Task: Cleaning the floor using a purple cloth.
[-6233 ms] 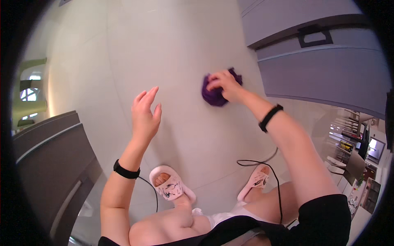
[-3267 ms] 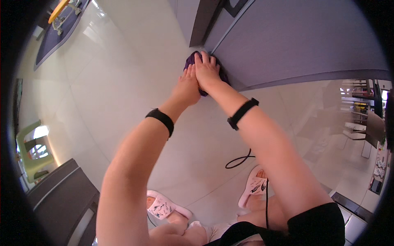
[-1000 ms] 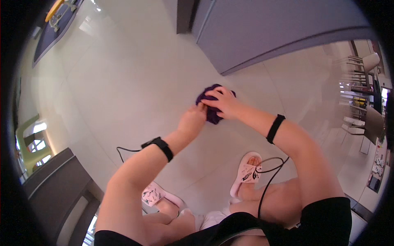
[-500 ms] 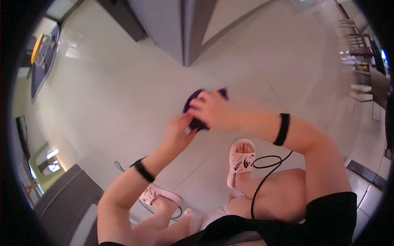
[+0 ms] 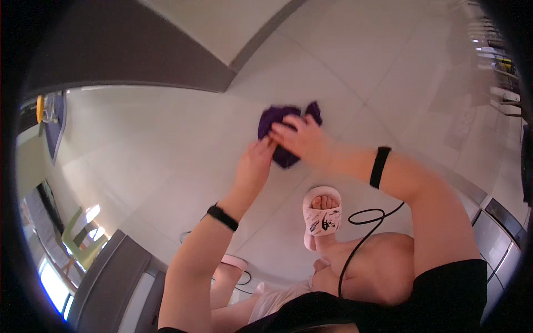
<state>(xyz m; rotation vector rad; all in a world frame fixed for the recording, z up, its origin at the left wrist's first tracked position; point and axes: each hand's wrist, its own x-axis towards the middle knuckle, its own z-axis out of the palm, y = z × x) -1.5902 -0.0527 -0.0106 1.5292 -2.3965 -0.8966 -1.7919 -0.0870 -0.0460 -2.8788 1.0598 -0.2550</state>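
Note:
A crumpled dark purple cloth point(image 5: 271, 117) is between my two hands, above the pale tiled floor. My left hand point(image 5: 254, 169) pinches its near left edge with the fingertips. Across the top of the cloth lies my right hand point(image 5: 306, 143), slightly blurred, its fingers bent over the fabric and its thumb side hidden. One corner of the cloth sticks up past the right knuckles, and another hangs below the palm. Both forearms wear a black band.
A grey-brown panel with a corner point(image 5: 225, 77) juts in at the upper left. Near my right knee loops a black cable point(image 5: 363, 238). My slippered foot point(image 5: 323, 216) rests on the floor point(image 5: 139, 183). A dark grey furniture piece point(image 5: 105, 277) stands lower left; blurred furniture lines the right rim.
The view has turned, so the panel corner now sits further left and larger. My hands and the cloth appear slightly higher and further right. More of the cloth shows, with both hands still on it.

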